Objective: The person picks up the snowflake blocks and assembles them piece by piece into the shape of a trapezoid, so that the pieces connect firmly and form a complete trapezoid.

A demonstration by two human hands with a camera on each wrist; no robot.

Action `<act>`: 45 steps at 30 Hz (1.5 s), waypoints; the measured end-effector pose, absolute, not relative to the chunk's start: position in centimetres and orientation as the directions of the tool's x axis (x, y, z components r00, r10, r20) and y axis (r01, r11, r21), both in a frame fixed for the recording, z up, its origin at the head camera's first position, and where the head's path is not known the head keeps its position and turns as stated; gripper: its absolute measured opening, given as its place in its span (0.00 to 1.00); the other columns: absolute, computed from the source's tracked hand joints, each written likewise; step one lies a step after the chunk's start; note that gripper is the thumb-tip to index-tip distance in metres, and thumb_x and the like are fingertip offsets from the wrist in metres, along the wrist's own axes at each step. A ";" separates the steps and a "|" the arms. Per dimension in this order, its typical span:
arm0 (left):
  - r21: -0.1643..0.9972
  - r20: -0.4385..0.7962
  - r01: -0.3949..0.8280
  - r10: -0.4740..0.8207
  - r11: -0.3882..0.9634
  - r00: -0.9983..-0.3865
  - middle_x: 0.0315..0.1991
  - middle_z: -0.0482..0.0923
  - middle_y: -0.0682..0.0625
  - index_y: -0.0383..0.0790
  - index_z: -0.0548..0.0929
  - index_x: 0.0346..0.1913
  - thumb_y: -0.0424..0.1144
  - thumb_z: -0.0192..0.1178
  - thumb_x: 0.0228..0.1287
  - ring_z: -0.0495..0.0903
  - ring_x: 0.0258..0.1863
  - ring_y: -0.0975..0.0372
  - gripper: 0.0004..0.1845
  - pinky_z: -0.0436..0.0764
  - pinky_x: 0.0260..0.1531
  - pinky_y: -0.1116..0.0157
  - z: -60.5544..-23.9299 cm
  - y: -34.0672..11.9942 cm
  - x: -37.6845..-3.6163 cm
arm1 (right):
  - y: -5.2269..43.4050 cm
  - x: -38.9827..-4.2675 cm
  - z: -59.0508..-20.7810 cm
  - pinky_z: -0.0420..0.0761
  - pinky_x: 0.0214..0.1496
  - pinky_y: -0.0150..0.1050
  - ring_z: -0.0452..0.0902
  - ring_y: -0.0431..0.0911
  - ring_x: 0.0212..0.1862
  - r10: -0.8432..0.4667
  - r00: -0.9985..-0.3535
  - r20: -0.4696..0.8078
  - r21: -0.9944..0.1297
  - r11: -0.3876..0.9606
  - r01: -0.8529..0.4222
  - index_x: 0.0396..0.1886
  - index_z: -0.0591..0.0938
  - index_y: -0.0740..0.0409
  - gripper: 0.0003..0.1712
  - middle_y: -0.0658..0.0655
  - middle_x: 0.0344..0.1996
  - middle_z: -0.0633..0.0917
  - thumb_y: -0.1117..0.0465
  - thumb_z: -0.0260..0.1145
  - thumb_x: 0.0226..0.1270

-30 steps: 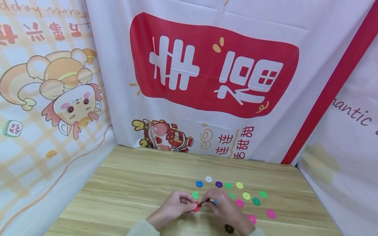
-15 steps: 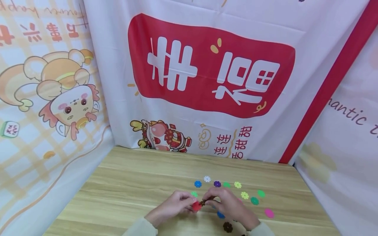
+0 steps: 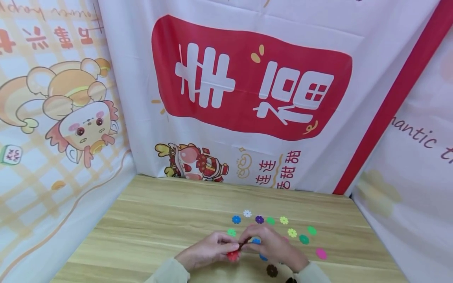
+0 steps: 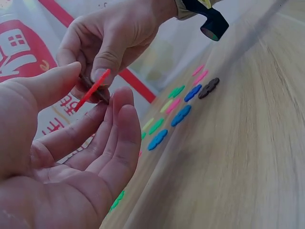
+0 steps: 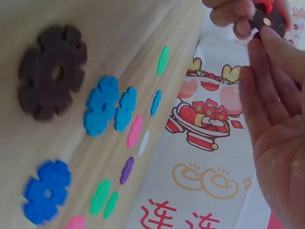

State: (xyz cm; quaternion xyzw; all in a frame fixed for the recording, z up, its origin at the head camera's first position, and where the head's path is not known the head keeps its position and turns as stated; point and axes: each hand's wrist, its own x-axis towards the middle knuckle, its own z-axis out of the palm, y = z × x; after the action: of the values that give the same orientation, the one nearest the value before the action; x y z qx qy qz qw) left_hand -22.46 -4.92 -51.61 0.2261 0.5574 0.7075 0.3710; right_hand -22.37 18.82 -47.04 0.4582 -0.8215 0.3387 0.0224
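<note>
Left hand [image 3: 207,253] fingers [image 4: 112,107] pinch a red snowflake disc [image 4: 92,89], seen edge-on in the left wrist view; right hand [image 3: 270,245] fingers [image 5: 264,40] pinch a dark brown disc [image 5: 268,19]. The 2 discs meet just above the tabletop [image 3: 152,220], at abt 6 o'clock of the scattered pieces.

Change vs a sec ago: red disc sat flat-on to the head cam then, now it's tipped lower under the left fingers and the hands have closed up tighter, brown piece pressed against red. Looks like the slots are being pushed together; joint prob not fully seated yet, can't tell for sure.

Outward: blue disc [image 3: 256,240] peeks at 12 o'clock of the right hand, another brown disc [image 3: 271,270] lies at 6 o'clock of it. Loose ones beyond: white [image 3: 247,213], purple [image 3: 259,219], yellow [image 3: 284,220], green [image 3: 304,239], pink [image 3: 321,253] at 3 o'clock. Printed cloth backdrop [image 3: 247,78] behind.
</note>
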 end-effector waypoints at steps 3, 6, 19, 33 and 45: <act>0.961 -0.114 -0.264 0.743 -0.087 -0.659 0.43 0.85 0.48 0.25 0.76 0.56 0.43 0.58 0.68 0.84 0.40 0.63 0.23 0.84 0.49 0.64 -52.0 -6.0 -22.6 | 18.4 -23.4 -46.9 0.85 0.45 0.32 0.82 0.33 0.42 -0.738 -0.627 0.248 -0.545 0.429 -0.721 0.42 0.84 0.44 0.10 0.42 0.38 0.87 0.59 0.70 0.61; 0.968 -0.114 -0.237 0.699 -0.081 -0.706 0.44 0.84 0.45 0.23 0.75 0.56 0.43 0.58 0.68 0.84 0.41 0.62 0.25 0.84 0.49 0.63 -52.3 -7.1 -22.7 | 17.8 -24.5 -47.0 0.85 0.46 0.34 0.82 0.35 0.43 -0.718 -0.676 0.166 -0.549 0.503 -0.668 0.43 0.84 0.45 0.11 0.45 0.39 0.87 0.58 0.71 0.61; 0.980 -0.124 -0.192 0.573 -0.059 -0.810 0.41 0.85 0.45 0.24 0.78 0.53 0.42 0.61 0.67 0.84 0.38 0.64 0.23 0.85 0.41 0.68 -52.7 -9.0 -22.0 | 15.1 -28.2 -50.3 0.83 0.49 0.29 0.82 0.38 0.45 -0.709 -0.697 0.108 -0.375 0.620 -0.689 0.48 0.84 0.54 0.18 0.49 0.44 0.87 0.59 0.73 0.57; 0.984 -0.103 -0.168 0.566 -0.065 -0.818 0.46 0.84 0.37 0.24 0.76 0.55 0.41 0.60 0.67 0.85 0.41 0.62 0.23 0.85 0.44 0.66 -53.3 -9.1 -22.4 | 15.0 -29.0 -49.9 0.77 0.28 0.26 0.72 0.31 0.26 -0.634 -0.772 0.049 -0.562 0.621 -0.546 0.27 0.83 0.50 0.06 0.44 0.23 0.82 0.59 0.74 0.56; 0.999 -0.022 -0.031 0.577 -0.005 -0.817 0.50 0.81 0.32 0.28 0.75 0.58 0.40 0.58 0.69 0.84 0.47 0.54 0.22 0.85 0.46 0.67 -52.9 -7.8 -22.4 | 16.8 -26.2 -47.0 0.80 0.29 0.29 0.75 0.33 0.28 -0.591 -0.797 0.121 -0.667 0.546 -0.506 0.31 0.82 0.46 0.03 0.43 0.26 0.82 0.55 0.69 0.62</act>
State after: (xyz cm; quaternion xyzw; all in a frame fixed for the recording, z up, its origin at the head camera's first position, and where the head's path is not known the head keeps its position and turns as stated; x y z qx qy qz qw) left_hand -22.40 -7.82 -52.94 0.2040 0.6687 0.6790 0.2239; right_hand -26.22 16.76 -46.98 0.3128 -0.8772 0.3593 -0.0593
